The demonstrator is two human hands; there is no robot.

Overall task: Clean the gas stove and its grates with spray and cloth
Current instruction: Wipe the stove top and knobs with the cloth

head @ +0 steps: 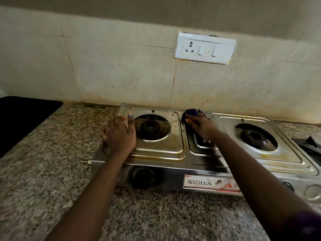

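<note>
Gas stove — a two-burner stainless-steel unit set against the back edge of the granite tabletop, grates already off; one dark grate lies at its right end. The left hand rests on the stove's left edge, fingers curled over it to steady the probably light, slide-prone body. The right hand, fingers clamped on a soft blue cloth, presses it to the centre strip. The steel looks glossy, streaked with brownish grease — likely slippery when sprayed.
</note>
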